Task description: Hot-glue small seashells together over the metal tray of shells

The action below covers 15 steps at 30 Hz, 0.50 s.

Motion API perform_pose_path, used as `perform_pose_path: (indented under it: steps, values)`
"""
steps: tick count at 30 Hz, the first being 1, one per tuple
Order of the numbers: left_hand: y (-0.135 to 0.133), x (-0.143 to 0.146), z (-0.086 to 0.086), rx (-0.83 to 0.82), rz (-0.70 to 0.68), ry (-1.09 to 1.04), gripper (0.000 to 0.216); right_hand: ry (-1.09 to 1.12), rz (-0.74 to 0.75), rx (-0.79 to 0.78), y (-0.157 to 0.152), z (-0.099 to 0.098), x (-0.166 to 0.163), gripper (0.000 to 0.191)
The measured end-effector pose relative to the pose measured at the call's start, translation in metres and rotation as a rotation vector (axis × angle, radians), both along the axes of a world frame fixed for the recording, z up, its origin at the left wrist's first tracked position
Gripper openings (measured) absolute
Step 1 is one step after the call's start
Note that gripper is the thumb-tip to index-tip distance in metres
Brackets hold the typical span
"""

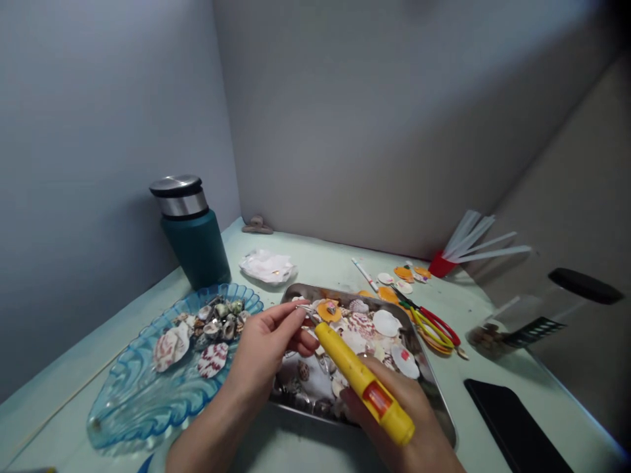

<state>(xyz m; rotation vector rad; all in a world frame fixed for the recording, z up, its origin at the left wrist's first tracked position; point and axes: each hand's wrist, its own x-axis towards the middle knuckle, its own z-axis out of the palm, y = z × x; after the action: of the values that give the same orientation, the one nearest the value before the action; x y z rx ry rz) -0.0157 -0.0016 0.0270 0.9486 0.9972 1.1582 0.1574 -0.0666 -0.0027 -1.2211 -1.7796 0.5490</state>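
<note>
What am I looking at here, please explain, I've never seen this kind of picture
No machine here: these are a person's two bare hands, seen from a camera worn on the head, looking forward and down. The right hand grips a yellow tool; its metal tip is at the left hand's fingertips, though I can't tell whether they pinch something. Below is a metal tray of shells. On the table, a blue dish with more shells stands left of it, a bottle behind, and a red cup of white sticks at back right.
</note>
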Motion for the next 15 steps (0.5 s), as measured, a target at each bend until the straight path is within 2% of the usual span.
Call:
perform_pose_path:
  steps: [7, 15]
  values:
    - [-0.0019, 0.0001, 0.0006, 0.023, -0.061, -0.003, 0.037, 0.021, -0.057, -0.109, 0.0006, -0.0019, 0.0, 0.02]
    - [-0.0017, 0.0005, -0.0019, 0.008, -0.093, -0.08, 0.029, 0.027, -0.038, -0.068, 0.0005, -0.0021, 0.0003, 0.01]
